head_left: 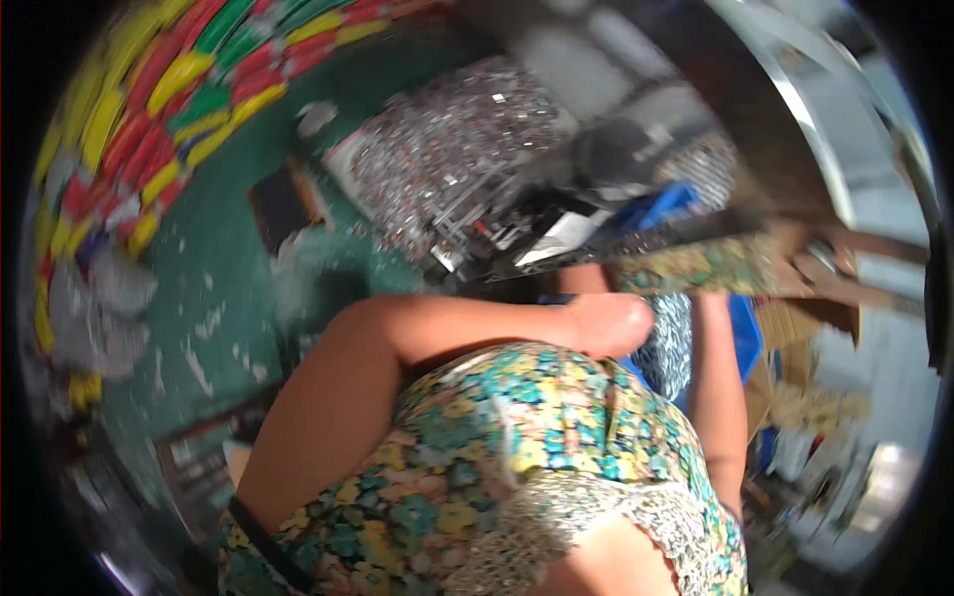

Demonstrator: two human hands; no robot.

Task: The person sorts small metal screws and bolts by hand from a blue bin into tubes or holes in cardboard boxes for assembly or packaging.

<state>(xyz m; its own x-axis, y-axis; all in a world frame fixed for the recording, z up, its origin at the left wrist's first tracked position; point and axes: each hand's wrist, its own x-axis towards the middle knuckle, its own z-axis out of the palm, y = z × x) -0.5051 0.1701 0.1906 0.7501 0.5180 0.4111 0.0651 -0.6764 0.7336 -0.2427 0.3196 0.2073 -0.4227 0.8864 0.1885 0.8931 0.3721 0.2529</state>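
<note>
Green flooring (234, 268), scuffed with pale patches, fills the left and middle of the frame, and the whole picture is smeared by motion. Along the upper left edge curves a stack of red, yellow and green packets (164, 94). At the upper centre lies a wide heap of small glittering silver pieces (447, 149) on a pale sheet, with a dark flat board (283, 204) just left of it on the floor. Right of the heap sit dark metal parts and a blue tray (661, 204), too blurred to sort out.

A flowered garment (527, 447) covers the lower centre. The left forearm crosses above it from lower left toward the middle, ending in the left hand (606, 323), which looks curled closed near a patterned blue-and-white cloth (671, 343); whether it grips that cloth cannot be told. The right forearm rises along the right side of the garment to the right hand (795, 263) at the centre right, beside a long flowered strip of cloth (691, 268) lying across the frame. Blur hides its fingers, so its opening and hold cannot be told
</note>
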